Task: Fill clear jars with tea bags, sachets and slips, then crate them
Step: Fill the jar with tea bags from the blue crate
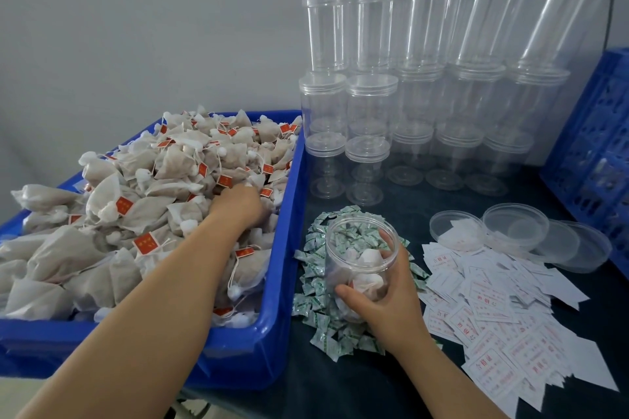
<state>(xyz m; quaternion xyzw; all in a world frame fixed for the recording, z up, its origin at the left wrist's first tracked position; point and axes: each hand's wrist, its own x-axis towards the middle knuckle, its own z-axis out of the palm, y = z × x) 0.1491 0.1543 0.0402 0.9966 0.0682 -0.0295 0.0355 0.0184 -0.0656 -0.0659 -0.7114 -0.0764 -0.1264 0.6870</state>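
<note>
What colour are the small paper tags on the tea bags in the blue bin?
Red, with pale print, on the tea bags' small paper tags; head view.

- Your bare stretch of bench (357,381) lies at the near edge, between the blue bin (272,316) and the paper slips (503,326).
- The heap of tea bags (136,201) rises above the bin's rim, so nothing passes low across it.
- The stacked empty jars (418,78) wall off the back, leaning at the right.
- The sachets (316,282) ring the open jar (360,248) on every side.
- Loose lids (517,224) and the blue crate (592,146) close the right side.
</note>
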